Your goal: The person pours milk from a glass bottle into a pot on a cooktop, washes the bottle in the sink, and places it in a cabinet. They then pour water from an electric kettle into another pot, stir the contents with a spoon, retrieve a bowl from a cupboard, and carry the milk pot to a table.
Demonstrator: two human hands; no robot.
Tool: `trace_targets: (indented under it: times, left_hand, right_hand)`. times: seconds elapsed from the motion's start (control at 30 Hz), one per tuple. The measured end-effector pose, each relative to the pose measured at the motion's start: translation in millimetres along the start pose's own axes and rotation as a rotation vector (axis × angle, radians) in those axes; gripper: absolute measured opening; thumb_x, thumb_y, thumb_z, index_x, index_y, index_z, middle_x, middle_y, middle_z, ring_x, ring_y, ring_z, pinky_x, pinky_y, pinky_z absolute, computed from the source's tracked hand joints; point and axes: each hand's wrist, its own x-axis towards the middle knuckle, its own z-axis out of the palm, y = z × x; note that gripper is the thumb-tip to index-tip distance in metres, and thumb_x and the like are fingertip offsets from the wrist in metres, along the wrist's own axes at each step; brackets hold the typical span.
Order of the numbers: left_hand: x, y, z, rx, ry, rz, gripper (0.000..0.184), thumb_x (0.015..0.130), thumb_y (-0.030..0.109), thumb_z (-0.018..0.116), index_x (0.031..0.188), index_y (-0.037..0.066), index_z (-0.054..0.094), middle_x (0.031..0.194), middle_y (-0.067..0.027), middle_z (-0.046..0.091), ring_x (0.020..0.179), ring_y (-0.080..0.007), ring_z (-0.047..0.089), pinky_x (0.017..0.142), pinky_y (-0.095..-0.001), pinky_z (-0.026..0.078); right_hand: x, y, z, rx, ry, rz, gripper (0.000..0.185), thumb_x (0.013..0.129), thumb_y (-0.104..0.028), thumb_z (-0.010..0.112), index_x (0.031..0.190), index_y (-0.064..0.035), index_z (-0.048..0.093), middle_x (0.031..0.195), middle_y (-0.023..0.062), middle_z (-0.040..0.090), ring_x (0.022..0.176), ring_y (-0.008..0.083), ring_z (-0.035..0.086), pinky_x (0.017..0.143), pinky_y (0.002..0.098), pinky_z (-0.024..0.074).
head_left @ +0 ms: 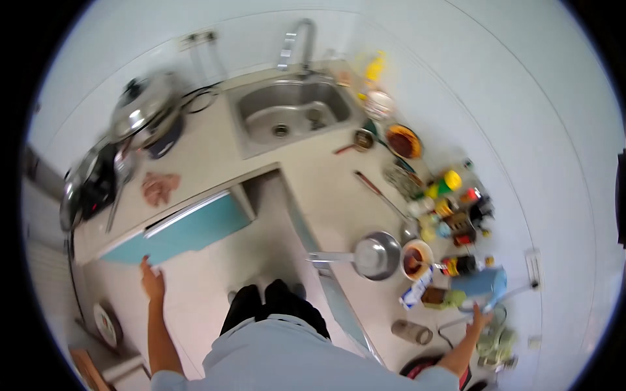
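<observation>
Nothing is held in the left hand (pixel 153 281), its fingers released near the teal panel (pixel 199 228). The right hand (pixel 479 321) is placed beside the blue jug (pixel 479 281) on the desk (pixel 319 176); whether its fingers are clenched cannot be told. The saucepan (pixel 377 256) is turned handle-outward, presumably for gripping.

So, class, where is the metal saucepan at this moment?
In the head view, the metal saucepan sits right of centre on the counter, beside the white bowl with reddish contents, handle pointing left.
</observation>
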Motion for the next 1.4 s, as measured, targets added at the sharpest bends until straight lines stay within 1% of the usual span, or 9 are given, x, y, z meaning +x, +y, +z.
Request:
trace_targets:
  times: [0.23, 0.4, 0.57, 0.63, 0.8, 1.07, 1.13, 1.27, 1.4]
  left_hand:
    - [9, -22, 31, -0.015, -0.351, -0.037, 0.062, 0.070, 0.019, 0.061, 0.125, 0.010, 0.033, 0.119, -0.0192, 0.042, 0.103, -0.0376, 0.047, 0.084, -0.0460, 0.041]
    - [67, -56, 48, 0.048, -0.443, -0.024, 0.070, 0.068, 0.016, 0.057, 0.131, 0.009, 0.028, 0.132, -0.0144, 0.035, 0.110, -0.0372, 0.042, 0.084, -0.0487, 0.041]
    - [117, -83, 78, 0.119, -0.559, -0.008, 0.063, 0.078, 0.016, 0.043, 0.136, 0.006, 0.019, 0.141, -0.0105, 0.021, 0.129, -0.0343, 0.020, 0.097, -0.0579, 0.024]
    - [129, -90, 91, 0.137, -0.516, 0.008, 0.062, 0.079, 0.016, 0.043, 0.136, 0.005, 0.019, 0.141, -0.0101, 0.021, 0.131, -0.0294, 0.018, 0.100, -0.0557, 0.019]
    - [131, -106, 119, 0.190, -0.442, 0.003, 0.059, 0.081, 0.015, 0.043, 0.135, 0.006, 0.022, 0.141, -0.0089, 0.022, 0.131, -0.0262, 0.019, 0.102, -0.0541, 0.014]
    - [112, -98, 128, 0.181, -0.288, -0.083, 0.056, 0.081, 0.016, 0.042, 0.133, 0.005, 0.027, 0.138, -0.0076, 0.026, 0.130, -0.0252, 0.017, 0.105, -0.0486, 0.008]
    - [80, -93, 136, 0.174, -0.173, -0.115, 0.058, 0.079, 0.015, 0.044, 0.133, 0.005, 0.027, 0.137, -0.0075, 0.029, 0.130, -0.0249, 0.019, 0.106, -0.0459, 0.011]
    - [16, -70, 142, 0.110, -0.138, -0.222, 0.058, 0.077, 0.015, 0.046, 0.132, 0.005, 0.029, 0.133, -0.0070, 0.034, 0.128, -0.0249, 0.023, 0.105, -0.0437, 0.018]
    - [-45, -36, 160, -0.051, 0.071, -0.346, 0.056, 0.070, 0.010, 0.052, 0.125, 0.006, 0.040, 0.124, -0.0083, 0.041, 0.119, -0.0276, 0.035, 0.097, -0.0426, 0.032]
  right_hand:
    - [25, -62, -30, 0.290, 0.507, -0.660, 0.040, 0.080, -0.019, 0.057, 0.115, -0.0029, 0.048, 0.107, 0.0129, 0.053, 0.101, 0.0223, 0.049, 0.084, 0.0368, 0.0417]
    - [-277, -195, 153, 0.342, -0.069, -1.002, 0.018, 0.083, -0.005, 0.048, 0.100, 0.0004, 0.050, 0.096, 0.0085, 0.051, 0.087, 0.0177, 0.048, 0.081, 0.0284, 0.0410]
    - [-512, -130, 316, 0.137, -1.404, -0.869, 0.028, 0.078, -0.001, 0.054, 0.106, -0.0050, 0.050, 0.094, 0.0047, 0.054, 0.078, 0.0129, 0.054, 0.071, 0.0251, 0.0451]
    - [-597, -110, 334, -0.204, -1.520, -1.327, 0.035, 0.077, -0.003, 0.058, 0.111, -0.0066, 0.048, 0.101, 0.0087, 0.054, 0.080, 0.0171, 0.057, 0.072, 0.0278, 0.0452]
    - [-700, -65, 378, -0.419, -1.968, -1.210, 0.041, 0.076, -0.006, 0.061, 0.115, -0.0072, 0.047, 0.110, 0.0108, 0.050, 0.089, 0.0208, 0.056, 0.076, 0.0306, 0.0447]
    - [-744, 7, 465, -0.357, -1.939, -1.485, 0.029, 0.081, -0.008, 0.056, 0.109, -0.0038, 0.051, 0.104, 0.0120, 0.055, 0.090, 0.0213, 0.056, 0.075, 0.0307, 0.0460]
    - [-763, 8, 476, -0.349, -2.021, -1.232, 0.022, 0.083, -0.010, 0.052, 0.104, -0.0031, 0.054, 0.099, 0.0135, 0.057, 0.091, 0.0243, 0.056, 0.076, 0.0319, 0.0446]
    - [-781, 32, 531, -0.281, -1.935, -1.787, 0.021, 0.086, -0.017, 0.046, 0.098, -0.0034, 0.056, 0.096, 0.0152, 0.056, 0.092, 0.0325, 0.052, 0.080, 0.0382, 0.0406]
    - [-784, 71, 598, -0.512, -1.877, -1.620, 0.024, 0.086, -0.023, 0.048, 0.092, -0.0019, 0.059, 0.085, 0.0129, 0.059, 0.084, 0.0310, 0.054, 0.077, 0.0383, 0.0419]
